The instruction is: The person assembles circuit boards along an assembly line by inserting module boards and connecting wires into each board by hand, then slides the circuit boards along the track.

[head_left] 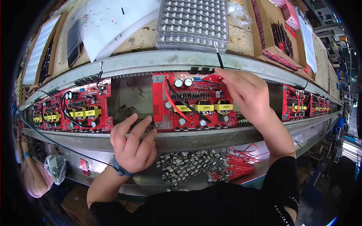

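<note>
Head view: think of a big clock, with the red board [194, 101] right in its middle. The board sits between a far metal rail [132, 63] and a near metal rail [203, 139]. It has fat yellow blocks [204, 108] on it, and a bendy red wire [168, 98] crosses its left part.

The right hand [247, 94] is at 3 o'clock, over the board's edge. Its thumb and finger are pinched close on the low end of a short black wire [219, 58]. That wire sticks up at 1 o'clock, with its shiny tip at the top.

The left hand [134, 147] is at 8 o'clock, by the board's near corner. Its fingers are bent and spread wide, holding nothing. I cannot tell if they touch the board. A blue band [121, 170] goes around that wrist.

At 12 o'clock is a clear tray [192, 24] full of little parts. A heap of small metal bits [184, 165] lies at 6 o'clock, and a pile of red wires [237, 165] at 5 o'clock. More red boards [81, 109] sit at 9 o'clock.
</note>
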The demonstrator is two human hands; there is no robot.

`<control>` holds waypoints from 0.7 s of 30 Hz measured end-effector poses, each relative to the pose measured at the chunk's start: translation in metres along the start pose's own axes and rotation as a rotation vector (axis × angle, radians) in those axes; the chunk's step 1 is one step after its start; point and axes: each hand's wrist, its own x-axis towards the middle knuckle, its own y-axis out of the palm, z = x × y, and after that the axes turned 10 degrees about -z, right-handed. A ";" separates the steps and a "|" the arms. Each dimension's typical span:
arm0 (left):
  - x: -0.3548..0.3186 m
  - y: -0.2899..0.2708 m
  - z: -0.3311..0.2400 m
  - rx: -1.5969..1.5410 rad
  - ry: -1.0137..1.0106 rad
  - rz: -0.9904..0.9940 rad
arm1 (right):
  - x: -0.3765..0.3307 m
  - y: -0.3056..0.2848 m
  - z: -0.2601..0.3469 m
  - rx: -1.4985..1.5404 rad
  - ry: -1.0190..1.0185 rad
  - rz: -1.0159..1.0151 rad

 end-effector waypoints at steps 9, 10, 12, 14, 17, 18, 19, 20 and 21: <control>0.000 0.000 0.000 -0.012 -0.007 -0.006 | 0.000 0.002 0.000 -0.002 0.000 0.008; 0.000 0.000 0.000 -0.012 -0.005 -0.005 | 0.000 0.003 0.000 -0.002 -0.001 0.008; 0.000 0.000 0.000 -0.012 -0.006 -0.004 | 0.001 0.002 0.001 -0.003 -0.009 0.003; 0.001 0.000 0.000 -0.012 -0.006 -0.003 | 0.000 0.003 -0.001 0.002 -0.009 -0.003; 0.005 0.000 0.000 0.039 0.016 -0.015 | -0.001 0.005 -0.001 0.005 -0.018 -0.004; 0.005 0.000 -0.001 0.039 0.015 -0.018 | -0.001 0.005 -0.001 0.005 -0.025 0.002; 0.005 0.001 -0.001 0.039 0.014 -0.020 | -0.001 0.005 -0.001 0.005 -0.025 0.002; 0.005 0.001 -0.001 0.039 0.014 -0.019 | -0.001 0.005 0.000 -0.009 -0.027 0.016; 0.005 0.001 -0.001 0.037 0.011 -0.019 | -0.001 0.005 0.001 -0.023 -0.029 0.030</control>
